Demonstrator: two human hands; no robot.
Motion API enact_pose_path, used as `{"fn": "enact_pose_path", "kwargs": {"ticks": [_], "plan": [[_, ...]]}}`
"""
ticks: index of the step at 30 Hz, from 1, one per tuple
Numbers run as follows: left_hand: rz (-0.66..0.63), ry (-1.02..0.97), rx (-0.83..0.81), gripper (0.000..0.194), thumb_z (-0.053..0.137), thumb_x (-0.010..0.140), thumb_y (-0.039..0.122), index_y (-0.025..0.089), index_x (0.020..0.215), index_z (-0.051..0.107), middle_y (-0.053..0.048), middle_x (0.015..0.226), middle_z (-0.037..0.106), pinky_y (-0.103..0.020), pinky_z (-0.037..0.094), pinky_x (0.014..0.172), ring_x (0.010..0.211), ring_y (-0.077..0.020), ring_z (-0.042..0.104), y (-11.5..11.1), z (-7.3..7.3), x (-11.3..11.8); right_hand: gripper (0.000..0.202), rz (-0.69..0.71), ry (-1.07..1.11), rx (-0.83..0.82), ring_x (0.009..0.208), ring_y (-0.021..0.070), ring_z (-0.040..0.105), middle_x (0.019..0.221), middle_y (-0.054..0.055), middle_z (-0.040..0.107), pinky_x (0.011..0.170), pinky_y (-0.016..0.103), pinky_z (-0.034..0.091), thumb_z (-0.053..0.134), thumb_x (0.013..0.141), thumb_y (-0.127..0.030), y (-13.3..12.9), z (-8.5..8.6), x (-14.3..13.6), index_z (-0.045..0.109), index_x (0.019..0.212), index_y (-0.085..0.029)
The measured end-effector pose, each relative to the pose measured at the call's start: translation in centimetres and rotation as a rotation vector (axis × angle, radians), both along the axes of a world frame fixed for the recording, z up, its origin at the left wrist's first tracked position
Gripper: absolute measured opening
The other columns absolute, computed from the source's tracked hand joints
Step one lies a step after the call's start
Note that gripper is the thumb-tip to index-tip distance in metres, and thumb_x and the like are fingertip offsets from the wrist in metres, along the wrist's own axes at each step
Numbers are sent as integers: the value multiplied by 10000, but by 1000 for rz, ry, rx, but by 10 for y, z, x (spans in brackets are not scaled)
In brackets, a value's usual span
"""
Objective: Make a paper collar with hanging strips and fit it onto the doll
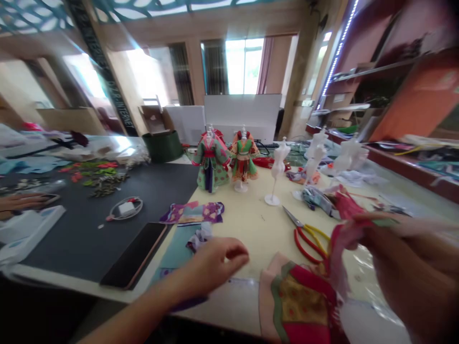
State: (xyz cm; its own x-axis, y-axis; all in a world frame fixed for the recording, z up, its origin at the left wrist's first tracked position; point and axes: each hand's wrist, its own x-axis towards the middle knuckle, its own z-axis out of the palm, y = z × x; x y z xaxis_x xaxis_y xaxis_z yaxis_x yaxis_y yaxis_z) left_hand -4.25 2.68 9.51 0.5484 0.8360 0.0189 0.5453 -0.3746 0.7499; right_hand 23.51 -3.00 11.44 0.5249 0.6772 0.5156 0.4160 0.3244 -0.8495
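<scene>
My left hand (224, 260) is above the front of the table, its thumb and fingers curled together in a pinch. Whether anything small is between them I cannot make out. My right hand (412, 277), blurred, grips the pink strap of a small doll dress (301, 296). The dress hangs at the table's front edge, with peach, green, gold and crimson bands. Scissors (310, 236) with red and yellow handles lie partly open just behind it. Beside my left hand are a crumpled pale cloth (201, 236) and a purple patterned cloth piece (193, 212).
Two dressed doll mannequins (211, 162) stand at the back middle, near a bare white mannequin (278, 172). Other white mannequins and cloth scraps sit at the right. A phone (136, 255) and coiled cable (125, 208) lie left. Another person's hand (25, 203) rests at far left.
</scene>
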Motion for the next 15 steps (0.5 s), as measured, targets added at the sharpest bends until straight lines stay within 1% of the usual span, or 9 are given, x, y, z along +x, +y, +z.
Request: {"fn": "enact_pose_path", "kwargs": {"ticks": [2,3,5,7,9,10,12,13,15], "plan": [[-93,-100,-107,215,543,844,327,185,897,696,-10,828,701,-218,428,666,754,-143,612,-19,-7,30,126,34,31,-1,677,155,660,718,-6,691,656,279,545,725,767,-341,2,11,-8,718,817,-226],[-110,-157,-154,199,564,825,317,189,903,694,-8,828,697,-223,433,683,761,-145,609,-27,-9,44,122,62,33,-7,685,146,663,731,-12,700,655,261,541,719,774,-339,3,15,-12,723,835,-234],[-86,-213,-192,233,646,759,383,198,894,692,-11,840,685,-234,432,662,750,-157,599,-38,-15,71,109,142,37,9,708,127,666,770,-22,714,654,227,538,704,791,-327,4,22,-23,726,864,-249],[-60,-214,-198,342,690,700,452,218,950,689,-23,872,678,-253,431,630,721,-172,580,-44,-22,96,74,230,46,64,694,114,660,777,-30,713,618,208,538,690,805,-306,5,27,-35,727,843,-254],[-14,-203,-189,274,635,741,424,192,875,689,-33,767,665,-255,416,584,656,-168,557,-45,-31,115,58,284,52,126,729,122,661,795,-21,710,623,213,545,680,813,-275,8,32,-44,726,806,-241],[11,-192,-180,236,590,771,393,183,817,686,-36,725,654,-255,407,568,637,-167,549,-45,-37,121,55,305,62,148,763,130,663,811,-15,710,646,222,551,679,813,-257,10,34,-47,726,803,-233],[39,-203,-194,167,552,773,290,175,753,671,-41,730,650,-255,412,578,665,-171,560,-42,-49,125,62,325,98,190,800,138,665,836,-1,711,694,243,561,669,823,-238,15,40,-46,725,822,-213],[37,-234,-212,134,549,753,237,174,765,667,-39,769,656,-254,421,595,693,-172,571,-41,-54,123,71,329,131,209,794,138,667,838,7,713,705,252,564,659,831,-231,18,43,-43,724,834,-201],[29,-329,-260,178,536,725,164,174,853,659,-33,851,668,-251,439,633,746,-172,590,-38,-63,112,93,325,214,277,750,134,673,814,21,717,703,264,569,637,848,-214,25,49,-31,718,837,-170]]}}
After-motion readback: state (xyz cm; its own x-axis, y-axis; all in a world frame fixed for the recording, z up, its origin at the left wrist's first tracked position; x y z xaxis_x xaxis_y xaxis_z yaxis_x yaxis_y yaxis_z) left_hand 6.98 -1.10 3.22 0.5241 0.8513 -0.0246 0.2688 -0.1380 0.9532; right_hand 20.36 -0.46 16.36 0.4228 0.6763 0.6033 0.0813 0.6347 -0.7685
